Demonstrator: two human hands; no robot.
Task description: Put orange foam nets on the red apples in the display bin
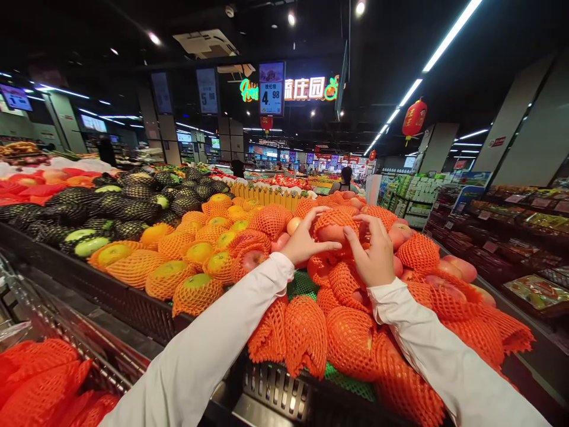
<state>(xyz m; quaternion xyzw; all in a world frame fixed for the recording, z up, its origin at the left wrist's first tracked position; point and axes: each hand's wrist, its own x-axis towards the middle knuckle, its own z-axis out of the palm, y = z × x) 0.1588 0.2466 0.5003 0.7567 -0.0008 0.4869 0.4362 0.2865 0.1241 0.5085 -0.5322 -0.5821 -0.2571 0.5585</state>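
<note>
An apple in an orange-red foam net is held between both my hands at the top of the heaped apples. My left hand curves round its left side, thumb along the lower front. From the other side, my right hand grips it with fingers bent over the net and thumb in front. Netted apples lie below and around my wrists, some with bare skin showing. A patch of green mesh liner shows between them. The far side of the held apple is hidden.
Yellow-orange citrus fruits in foam nets lie to the left, with dark-netted green melons beyond. A black slatted crate edge runs along the front. Red-wrapped produce sits lower left. Stocked shelves line the right; a person is farther back.
</note>
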